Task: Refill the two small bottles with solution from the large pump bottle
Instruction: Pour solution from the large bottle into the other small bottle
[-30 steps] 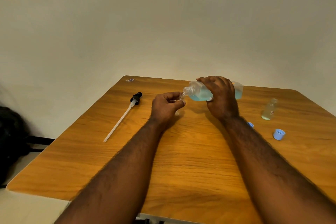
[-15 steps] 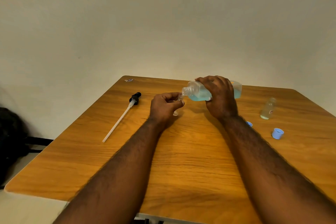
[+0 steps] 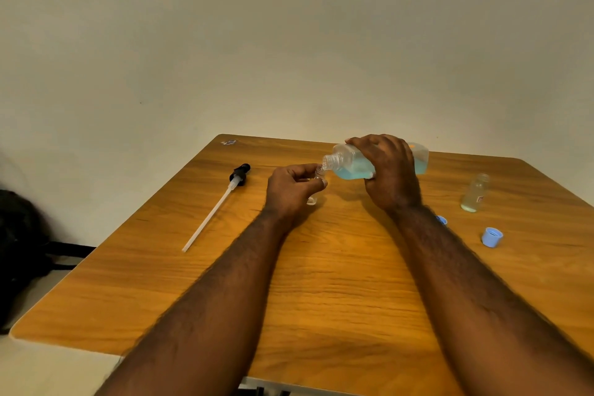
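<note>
My right hand (image 3: 387,172) grips the large clear bottle (image 3: 345,162) of blue solution, tipped on its side with its open threaded neck pointing left. My left hand (image 3: 291,191) is closed around a small clear bottle (image 3: 316,185) that stands on the table, mostly hidden by my fingers. The large bottle's neck sits right over the small bottle's mouth. A second small bottle (image 3: 475,193) stands uncapped at the right, with a little pale liquid at its bottom.
The black pump head with its long white tube (image 3: 218,206) lies on the wooden table (image 3: 321,299) at the left. Two blue caps (image 3: 491,237) (image 3: 442,219) rest near my right forearm. A dark bag (image 3: 19,251) sits on the floor at the left.
The large bottle's neck has dipped slightly lower and closer to the small bottle's mouth. Both hands have otherwise stayed in place.
</note>
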